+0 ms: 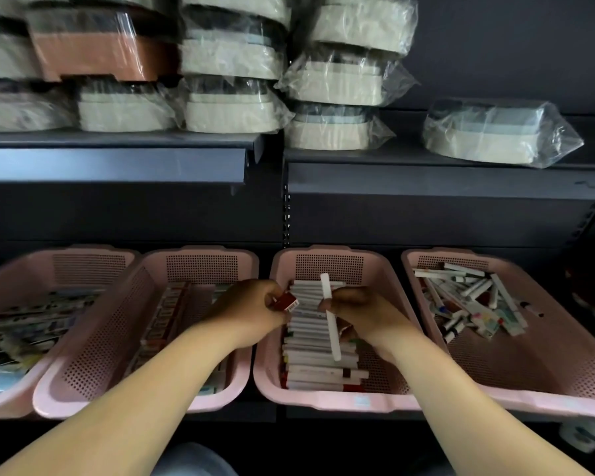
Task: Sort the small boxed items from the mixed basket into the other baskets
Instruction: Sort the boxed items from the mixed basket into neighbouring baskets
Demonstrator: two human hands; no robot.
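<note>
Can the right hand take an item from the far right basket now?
Probably not at once: the right hand holds a long white box. The far right basket itself is open on top.

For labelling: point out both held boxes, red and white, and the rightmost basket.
Small red cardboard box (287, 301): head view, front face.
Long slim white box (334, 334): head view, lower half.
Rightmost pink perforated basket (529, 365): head view, bare floor.

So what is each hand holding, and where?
The left hand pinches a small red box by one end; the right hand pinches a long white box near its middle.
</note>
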